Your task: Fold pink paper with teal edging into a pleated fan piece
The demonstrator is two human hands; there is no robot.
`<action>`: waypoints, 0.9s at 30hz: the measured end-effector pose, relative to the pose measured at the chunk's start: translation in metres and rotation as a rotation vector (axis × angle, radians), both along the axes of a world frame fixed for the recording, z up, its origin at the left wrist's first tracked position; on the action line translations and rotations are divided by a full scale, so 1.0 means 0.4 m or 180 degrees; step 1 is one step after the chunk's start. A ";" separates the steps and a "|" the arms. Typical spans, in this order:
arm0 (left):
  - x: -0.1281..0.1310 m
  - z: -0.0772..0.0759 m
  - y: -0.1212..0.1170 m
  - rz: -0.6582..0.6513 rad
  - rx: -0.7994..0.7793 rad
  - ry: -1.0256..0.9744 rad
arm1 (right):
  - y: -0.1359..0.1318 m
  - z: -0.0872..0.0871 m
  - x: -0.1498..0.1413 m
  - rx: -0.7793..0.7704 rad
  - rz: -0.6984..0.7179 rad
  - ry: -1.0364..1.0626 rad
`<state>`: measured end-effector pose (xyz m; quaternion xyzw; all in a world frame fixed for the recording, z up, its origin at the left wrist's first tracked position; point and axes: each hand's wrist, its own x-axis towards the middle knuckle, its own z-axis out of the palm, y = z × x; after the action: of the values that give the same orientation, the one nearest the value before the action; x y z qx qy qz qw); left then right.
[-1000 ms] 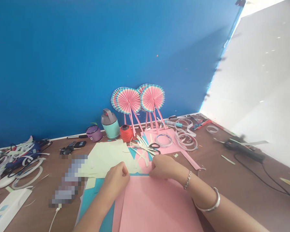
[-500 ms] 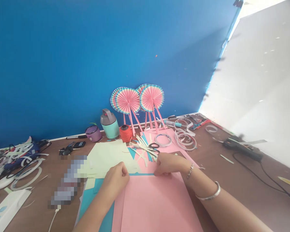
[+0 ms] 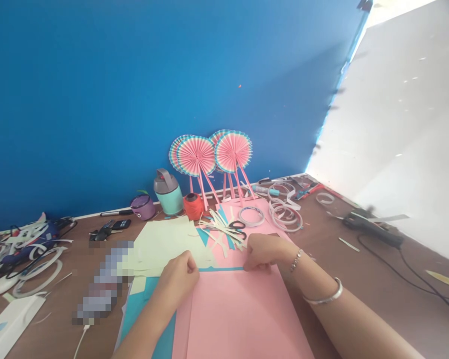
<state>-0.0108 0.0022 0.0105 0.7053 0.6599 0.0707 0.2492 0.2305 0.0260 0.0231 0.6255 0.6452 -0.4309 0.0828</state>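
A large pink paper sheet (image 3: 247, 314) lies in front of me, with a narrow blue paper edge (image 3: 220, 269) showing along its far side. My left hand (image 3: 181, 276) is closed at the sheet's far left corner, fingers curled down onto the paper. At the far right corner my right hand (image 3: 260, 252) is closed too, its fingertips pinched at the paper edge. The tips of both hands are partly hidden. Beneath the pink sheet, another pink sheet and blue sheets (image 3: 134, 311) stick out to the left. Pale yellow paper (image 3: 164, 244) lies just beyond my left hand.
Pleated pink paper fans (image 3: 197, 155) lean on the blue wall. Nearby stand a turquoise flask (image 3: 169, 194), red string spool (image 3: 193, 207) and purple cup (image 3: 142, 206). Paper strips surround scissors (image 3: 238, 227); tape rolls (image 3: 286, 218) lie right. A power strip (image 3: 15, 319) is at left.
My right hand has shifted slightly right along the far edge, uncovering a bit more of the blue edge. My left hand stays at its corner. The view has moved slightly.
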 end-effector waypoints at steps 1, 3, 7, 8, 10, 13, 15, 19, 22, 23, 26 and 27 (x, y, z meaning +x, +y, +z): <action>0.001 0.003 -0.001 -0.0001 -0.0012 0.0044 | 0.002 0.000 0.005 -0.0019 0.0005 -0.0025; 0.003 0.010 -0.004 0.0008 -0.0035 0.0153 | 0.004 0.001 0.016 -0.0027 -0.0001 -0.0058; 0.007 0.023 -0.009 0.0017 -0.0010 0.0265 | 0.007 0.001 0.039 -0.0034 -0.0046 0.0062; 0.008 0.024 -0.010 0.0015 0.0006 0.0258 | 0.008 -0.001 0.043 -0.0048 -0.0052 0.0122; 0.005 0.022 -0.008 0.0033 0.0048 0.0214 | 0.011 -0.006 0.048 -0.0062 -0.0049 0.0201; -0.004 0.012 0.001 0.0168 0.0148 0.0085 | 0.015 -0.015 0.046 -0.0024 -0.0076 0.0176; -0.008 0.007 0.006 0.0315 0.0306 0.0002 | 0.014 -0.018 0.037 0.0041 -0.0132 0.0137; 0.004 0.005 -0.011 0.0270 0.1030 -0.0223 | 0.005 -0.017 0.012 0.0078 -0.0193 0.0312; 0.031 -0.001 -0.048 -0.1057 0.1411 -0.0641 | -0.002 -0.015 -0.003 0.0028 -0.0194 0.0631; 0.042 -0.004 -0.061 -0.1676 0.1439 -0.0732 | -0.003 -0.014 -0.006 0.0083 -0.0212 0.0743; 0.067 -0.017 -0.090 -0.2630 0.1403 -0.0736 | -0.004 -0.009 -0.015 0.0499 -0.0266 0.0997; 0.073 -0.021 -0.094 -0.2737 0.1371 -0.0671 | -0.003 -0.008 -0.019 0.0728 -0.0290 0.0981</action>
<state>0.0184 -0.0354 0.0023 0.9383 0.2507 0.1672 0.1697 0.2230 0.0246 0.0200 0.5860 0.6660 -0.4488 -0.1080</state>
